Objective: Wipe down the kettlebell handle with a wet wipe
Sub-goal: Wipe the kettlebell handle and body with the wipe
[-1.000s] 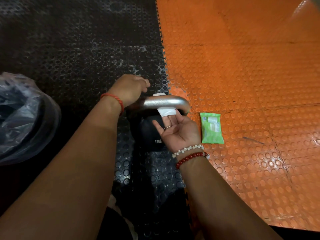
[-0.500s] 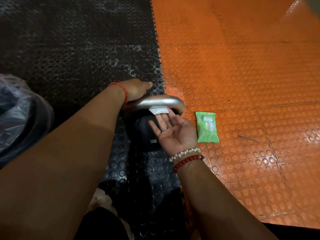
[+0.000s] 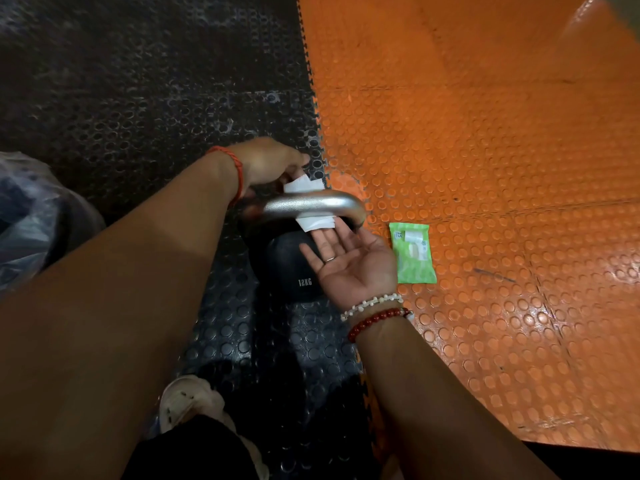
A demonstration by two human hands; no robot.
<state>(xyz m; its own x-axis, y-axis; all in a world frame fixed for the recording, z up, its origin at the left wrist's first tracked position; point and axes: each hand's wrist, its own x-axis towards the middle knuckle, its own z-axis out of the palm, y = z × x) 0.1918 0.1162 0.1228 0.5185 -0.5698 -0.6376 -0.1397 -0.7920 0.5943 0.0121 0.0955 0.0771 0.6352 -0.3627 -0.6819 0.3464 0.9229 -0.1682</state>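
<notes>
The left hand (image 3: 268,161) pinches the wet wipe (image 3: 304,184) looped over the kettlebell handle (image 3: 311,204). The right hand (image 3: 349,261) lies spread, palm up, fingertips touching the wipe's near end. A green wipe pack (image 3: 412,252), flap shut, lies right.

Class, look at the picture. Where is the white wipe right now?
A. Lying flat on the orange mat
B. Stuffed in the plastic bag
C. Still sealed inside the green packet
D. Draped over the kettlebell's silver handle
D: the wipe hangs over the handle, one end showing behind the bar by the left hand and one in front at the right hand.
</notes>
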